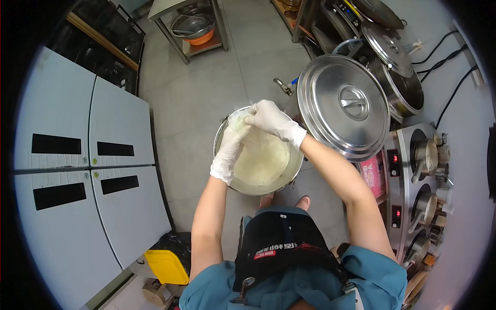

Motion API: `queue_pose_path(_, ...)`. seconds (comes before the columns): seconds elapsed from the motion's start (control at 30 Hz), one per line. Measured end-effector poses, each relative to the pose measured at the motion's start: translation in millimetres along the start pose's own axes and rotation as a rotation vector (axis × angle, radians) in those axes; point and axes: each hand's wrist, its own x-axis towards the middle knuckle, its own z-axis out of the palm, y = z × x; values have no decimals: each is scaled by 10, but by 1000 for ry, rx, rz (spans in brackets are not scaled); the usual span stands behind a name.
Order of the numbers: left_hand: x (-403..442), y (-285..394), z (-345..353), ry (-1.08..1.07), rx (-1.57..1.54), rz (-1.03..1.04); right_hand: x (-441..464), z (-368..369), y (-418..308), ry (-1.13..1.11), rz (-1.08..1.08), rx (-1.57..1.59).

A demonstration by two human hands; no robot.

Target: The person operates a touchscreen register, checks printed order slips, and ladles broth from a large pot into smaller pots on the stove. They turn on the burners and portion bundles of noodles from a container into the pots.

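Both my hands wear white gloves and come together over the far left rim of a large metal pot [296, 168]. A pale cream-coloured mass [263, 160] fills its lower part. My left hand [231, 142] is closed around something pale and slightly greenish [238, 122], mostly hidden by the fingers. My right hand [271, 121] bends over from the right, its fingertips pinched together against the left fingers. What lies in that pinch cannot be made out.
A big steel lid [343, 106] stands right of the pot, close to my right forearm. Beyond it is a tap [283, 87]. Burners with small pots [426, 155] line the right side, white cabinets [121, 121] the left. A yellow bin lid [168, 267] sits lower left.
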Motion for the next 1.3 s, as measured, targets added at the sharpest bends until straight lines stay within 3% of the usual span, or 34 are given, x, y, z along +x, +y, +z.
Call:
queue_pose_path(0.1, 44, 87, 26, -28, 234, 18, -94, -50, -87, -15, -34, 141)
queue_pose_path(0.17, 34, 214, 7, 26, 359, -124, -260, -177, -73, -31, -18, 202)
queue_pose_path(0.23, -24, 478, 302, 74, 293, -85, -436, -307, 15, 46, -131, 363)
queue_pose_path(0.5, -280, 1620, 1161, 22, 350, 35, -1153, -340, 627, -20, 119, 45)
queue_pose_path(0.73, -524, 2324, 1801, -157, 312, 149, -1072, 295, 320, 260, -288, 113)
queue_pose_path(0.8, -546, 2432, 1862, -139, 300, 145, -976, 440, 8, 403, -448, 430)
queue_pose_path(0.83, -547, 2470, 1883, -140, 303, 149, -925, 477, -87, 404, -453, 430)
queue_pose_path(0.9, -532, 2520, 1897, -89, 288, 187, -855, 514, -179, 110, -297, 635)
queue_pose_path(0.93, -501, 2554, 1828, -81, 288, 170, -807, 577, -81, 81, -195, 624)
queue_pose_path(0.97, -476, 2537, 1787, -81, 286, 173, -838, 510, -80, 80, -196, 621)
queue_pose_path(1.03, -420, 2445, 1671, -120, 354, 218, -971, 245, -77, 87, -114, -82)
queue_pose_path(1.13, -291, 2024, 1291, -103, 444, 122, -1070, 1, -104, 65, -83, -332)
queue_pose_path(1.23, -187, 1456, 939, -102, 496, 71, -1081, -143, -254, 24, -102, -240)
queue_pose_path(1.3, -110, 1025, 675, -74, 347, -70, -976, -168, -384, -52, 1, -139)
